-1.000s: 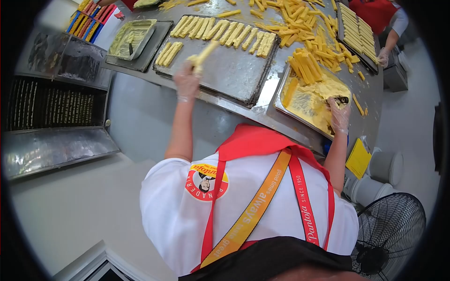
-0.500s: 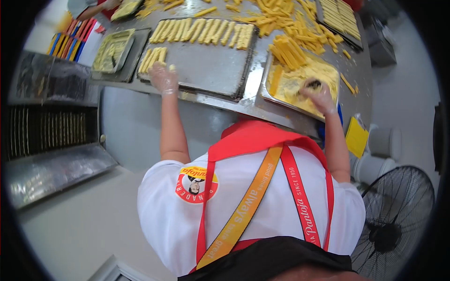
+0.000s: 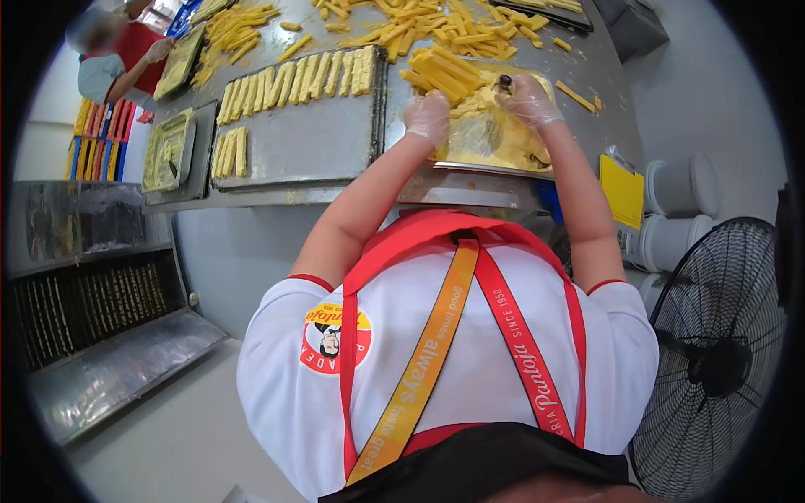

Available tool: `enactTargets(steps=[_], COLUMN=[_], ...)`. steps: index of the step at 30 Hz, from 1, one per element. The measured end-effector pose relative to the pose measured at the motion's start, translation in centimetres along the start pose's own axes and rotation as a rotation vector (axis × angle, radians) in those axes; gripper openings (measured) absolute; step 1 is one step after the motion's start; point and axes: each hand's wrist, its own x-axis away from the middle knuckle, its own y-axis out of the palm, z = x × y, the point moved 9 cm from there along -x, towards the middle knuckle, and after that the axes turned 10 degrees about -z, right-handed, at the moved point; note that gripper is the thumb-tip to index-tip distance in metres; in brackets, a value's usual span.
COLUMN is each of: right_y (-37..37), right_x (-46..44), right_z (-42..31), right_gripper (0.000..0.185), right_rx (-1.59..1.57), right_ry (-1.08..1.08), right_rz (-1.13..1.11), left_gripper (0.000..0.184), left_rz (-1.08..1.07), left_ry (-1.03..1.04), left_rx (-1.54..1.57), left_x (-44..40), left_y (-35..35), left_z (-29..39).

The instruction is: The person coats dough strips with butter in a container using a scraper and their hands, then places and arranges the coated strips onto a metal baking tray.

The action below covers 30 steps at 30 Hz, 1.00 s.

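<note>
My left hand (image 3: 428, 117), in a clear glove, is at the left edge of the cream tray (image 3: 495, 165), beside the stacked yellow sticks (image 3: 444, 71). Its fingers are bent; what they hold, if anything, is hidden. My gloved right hand (image 3: 530, 101) is closed on a dark-handled tool (image 3: 505, 81) over the pale yellow cream (image 3: 482, 126). Left of them lies a dark baking tray (image 3: 302, 151) with a back row of cream-coated sticks (image 3: 293, 81) and a short group of coated sticks (image 3: 231, 152) at its front left.
Loose yellow sticks (image 3: 402, 25) lie across the back of the table. A smeared tray (image 3: 168, 151) stands at the left. Beyond it a co-worker in a red apron (image 3: 138, 54) reaches toward another tray (image 3: 180, 60). A fan (image 3: 717, 360) and white buckets (image 3: 683, 189) are at the right.
My left hand went to the coated sticks at the tray's front left, then moved right to the cream tray. The short group has grown. The view has turned left, bringing in the co-worker.
</note>
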Motion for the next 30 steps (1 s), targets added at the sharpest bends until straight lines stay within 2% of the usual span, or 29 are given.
enactTargets(steps=[1,2,4,7,8,9,11,12,15,18,21,22,25,28,30], right_y=[-1.1,-1.1,-0.6,-0.1,0.2,0.0,0.9,0.1,-1.6,-0.2,0.9,-0.3,-1.5,0.2,2.1], right_x=[0.2,1.0,4.4,6.1,5.5,4.0,2.0,2.7,6.0,7.1,2.9,2.5,4.1,5.5,5.0], right_z=[-0.9,-1.1,-4.5,-4.7,-4.0,-3.4,-1.3,-1.1,-2.5,-2.2,1.6,0.0,0.3,-0.2,0.6], right_gripper=[0.028,0.030,0.036,0.035,0.027,0.026,0.023,0.021,0.017,0.014,0.018,0.024,0.023,0.021,0.021], right_rx=[0.151,0.064,-0.113,0.096,0.108,0.131,0.182,0.099,-0.186,0.028,-0.055,0.017,-0.334,-0.842,-1.036], right_ry=[-0.145,-0.211,-0.359,-0.139,-0.051,-0.159,-0.373,-0.407,-0.405,-0.223,-0.085,-0.307,-0.308,-0.237,-0.217], right_rz=[0.153,0.021,-0.271,-0.459,-0.487,-0.333,-0.021,0.072,-0.091,-0.302,-0.229,-0.004,0.259,0.176,0.167], left_gripper=[0.016,0.019,0.020,0.021,0.022,0.024,0.026,0.027,0.031,0.031,0.036,0.038,0.046,0.049,0.047], left_rz=[-0.072,-0.167,-0.143,-0.165,-0.139,-0.111,0.106,0.217,0.165,0.035,-0.062,0.004,0.134,0.128,0.126], left_ry=[-0.087,-0.099,-0.070,0.001,0.049,0.095,0.272,0.358,0.375,0.364,0.353,0.380,0.400,0.323,0.301], left_rx=[0.000,0.040,0.071,0.100,0.121,0.142,0.408,0.542,0.714,0.757,0.675,0.634,0.557,0.590,0.624], left_x=[-1.7,-3.8,-3.9,-1.6,-1.2,-0.7,1.7,3.0,4.6,5.9,6.5,6.4,6.1,5.9,5.4], left_y=[1.2,3.4,3.3,0.2,-0.6,-1.4,-4.9,-6.5,-6.6,-3.7,-1.9,-1.8,-1.6,-1.8,-1.4], left_z=[-0.4,-0.6,-0.6,0.9,1.1,1.3,1.6,1.4,0.2,-0.6,-0.2,-0.4,-0.6,-0.9,-1.1])
